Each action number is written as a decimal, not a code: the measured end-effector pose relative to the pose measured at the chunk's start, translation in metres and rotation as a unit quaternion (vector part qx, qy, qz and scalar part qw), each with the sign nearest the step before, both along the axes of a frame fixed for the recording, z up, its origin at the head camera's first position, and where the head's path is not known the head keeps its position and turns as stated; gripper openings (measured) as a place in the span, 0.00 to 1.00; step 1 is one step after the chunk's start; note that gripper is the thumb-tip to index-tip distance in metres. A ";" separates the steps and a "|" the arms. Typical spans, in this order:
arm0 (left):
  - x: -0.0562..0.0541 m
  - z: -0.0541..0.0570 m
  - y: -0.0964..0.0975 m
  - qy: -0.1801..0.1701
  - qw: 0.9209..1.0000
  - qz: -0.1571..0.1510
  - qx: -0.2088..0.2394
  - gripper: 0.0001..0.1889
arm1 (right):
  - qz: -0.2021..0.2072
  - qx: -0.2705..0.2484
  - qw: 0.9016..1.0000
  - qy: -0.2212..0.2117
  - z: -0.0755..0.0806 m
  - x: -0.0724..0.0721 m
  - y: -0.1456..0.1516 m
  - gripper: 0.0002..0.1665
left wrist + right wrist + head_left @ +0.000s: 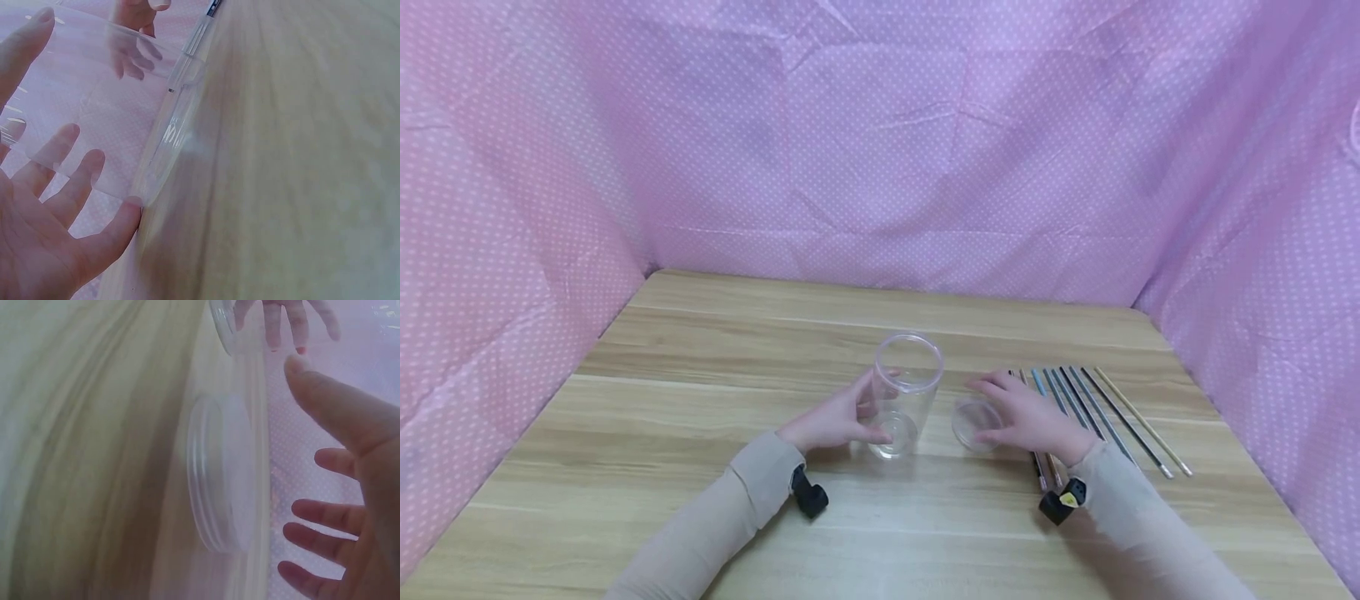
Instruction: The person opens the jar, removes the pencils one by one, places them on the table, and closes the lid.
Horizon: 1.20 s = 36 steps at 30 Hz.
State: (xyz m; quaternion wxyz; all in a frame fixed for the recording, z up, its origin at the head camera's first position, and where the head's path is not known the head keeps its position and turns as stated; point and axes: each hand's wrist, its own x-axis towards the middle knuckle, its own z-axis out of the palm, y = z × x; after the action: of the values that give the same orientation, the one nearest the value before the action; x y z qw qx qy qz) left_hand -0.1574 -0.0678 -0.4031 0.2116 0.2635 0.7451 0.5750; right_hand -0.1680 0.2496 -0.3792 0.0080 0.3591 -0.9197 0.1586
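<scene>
A tall clear plastic cup (917, 408) stands upright on the wooden table. My left hand (842, 414) is at its left side, thumb in front and spread fingers behind. In the left wrist view, the fingers (81, 181) lie loosely along the cup wall (119, 106); whether they press on it I cannot tell. Right of the cup, a clear round lid (973, 423) lies on the table. My right hand (1026, 417) hovers around the lid's right side. In the right wrist view, its thumb and fingers are spread apart from the lid (219, 475), holding nothing.
Several slim pencils (1138, 421) lie side by side on the right of the table (760, 333), partly under my right hand and forearm. Pink dotted cloth (880, 167) hangs behind the table and along both sides.
</scene>
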 end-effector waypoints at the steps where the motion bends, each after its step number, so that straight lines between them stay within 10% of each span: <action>1: 0.000 0.000 0.000 0.001 1.000 -0.001 0.001 0.52 | -0.001 0.003 1.000 -0.005 -0.001 0.001 -0.001 0.47; 36: 0.002 0.000 -0.001 -0.001 1.000 0.006 -0.001 0.51 | -0.011 0.050 0.998 -0.043 -0.014 0.008 -0.009 0.44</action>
State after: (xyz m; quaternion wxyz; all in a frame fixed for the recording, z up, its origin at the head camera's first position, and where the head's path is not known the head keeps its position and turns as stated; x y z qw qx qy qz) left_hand -0.1559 -0.0686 -0.4032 0.2091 0.2582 0.7472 0.5756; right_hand -0.1602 0.2403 -0.3927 -0.0474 0.3416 -0.9300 0.1271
